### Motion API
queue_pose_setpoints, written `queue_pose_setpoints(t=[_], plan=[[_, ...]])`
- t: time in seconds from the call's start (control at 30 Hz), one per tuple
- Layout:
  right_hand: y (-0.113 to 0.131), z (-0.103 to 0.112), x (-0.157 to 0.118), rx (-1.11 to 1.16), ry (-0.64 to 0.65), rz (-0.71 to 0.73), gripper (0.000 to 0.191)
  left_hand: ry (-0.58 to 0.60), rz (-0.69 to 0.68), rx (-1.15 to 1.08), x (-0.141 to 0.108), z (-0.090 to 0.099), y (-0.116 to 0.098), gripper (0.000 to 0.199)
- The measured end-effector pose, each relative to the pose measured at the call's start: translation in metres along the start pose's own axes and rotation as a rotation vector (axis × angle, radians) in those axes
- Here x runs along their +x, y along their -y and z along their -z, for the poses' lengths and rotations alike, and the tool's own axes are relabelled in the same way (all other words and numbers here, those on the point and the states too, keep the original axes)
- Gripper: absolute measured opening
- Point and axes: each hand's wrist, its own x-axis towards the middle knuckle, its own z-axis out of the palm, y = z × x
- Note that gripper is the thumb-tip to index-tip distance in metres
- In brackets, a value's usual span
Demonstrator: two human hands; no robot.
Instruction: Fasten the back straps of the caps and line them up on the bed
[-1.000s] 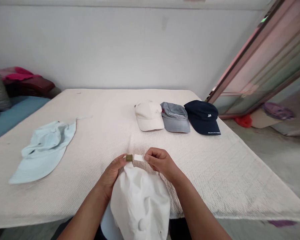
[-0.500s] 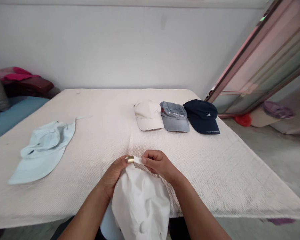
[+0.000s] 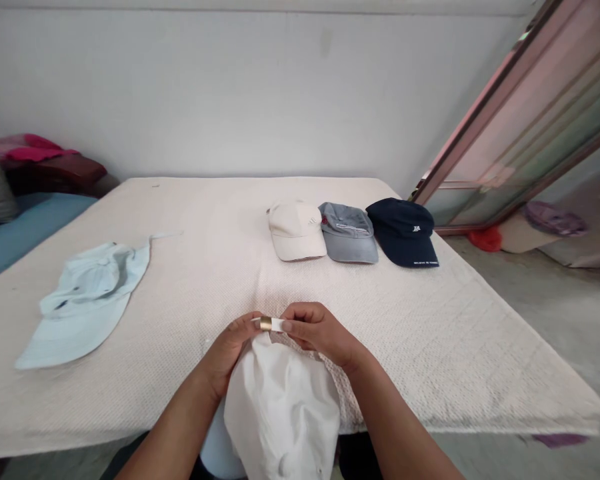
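Observation:
A white cap (image 3: 283,407) hangs at the near edge of the table, its crown toward me and its pale brim partly hidden below. Its back strap (image 3: 277,325) runs through a brass-coloured buckle (image 3: 265,324). My left hand (image 3: 233,347) pinches the strap at the buckle's left side, fingers closed. On the other side, my right hand (image 3: 317,330) grips the strap between thumb and curled fingers, close to the buckle.
A pale blue cap (image 3: 87,300) lies at the left of the cloth-covered table (image 3: 220,267). Toward the back right, a cream cap (image 3: 297,230), a grey cap (image 3: 349,233) and a navy cap (image 3: 403,232) sit in a row. A glass-panelled door (image 3: 510,133) stands at the right.
The buckle has shifted slightly right, closer to my right hand, and the strap between them is shorter. The left fingers have moved along with it.

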Motion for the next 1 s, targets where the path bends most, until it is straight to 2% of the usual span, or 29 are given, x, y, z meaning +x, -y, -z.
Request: queue_pose_setpoints(t=[0.27,0.37,0.43,0.57,0.7,0.83,1.0], plan=[[0.0017,-0.0021,0.0006,0.172,0.084,0.005,0.024,0.063,-0.033,0.144,-0.0004,-0.0009,0.0009,0.006],[0.0027,-0.0027,0.0016,0.172,0.156,0.019,0.032,0.109,-0.018,0.226,-0.0004,-0.0026,0.001,0.007],[0.0011,-0.0027,0.0026,0.161,0.188,0.03,0.03,0.095,-0.013,0.279,-0.0005,-0.0032,0.0016,0.012],[-0.0043,-0.0006,0.0044,0.126,0.109,0.016,0.017,0.025,-0.068,0.288,-0.002,-0.003,0.0028,0.022],[-0.0063,0.0025,0.0042,0.106,0.026,0.012,0.014,0.029,-0.162,0.299,-0.0054,-0.0015,0.0032,0.027],[-0.0054,0.0028,0.0037,0.099,0.02,0.027,0.014,0.033,-0.25,0.434,-0.0072,-0.0003,0.0027,0.029],[-0.0065,0.0001,0.0057,0.097,0.045,0.01,0.019,0.038,-0.222,0.534,-0.0037,0.0006,0.0068,0.018]])
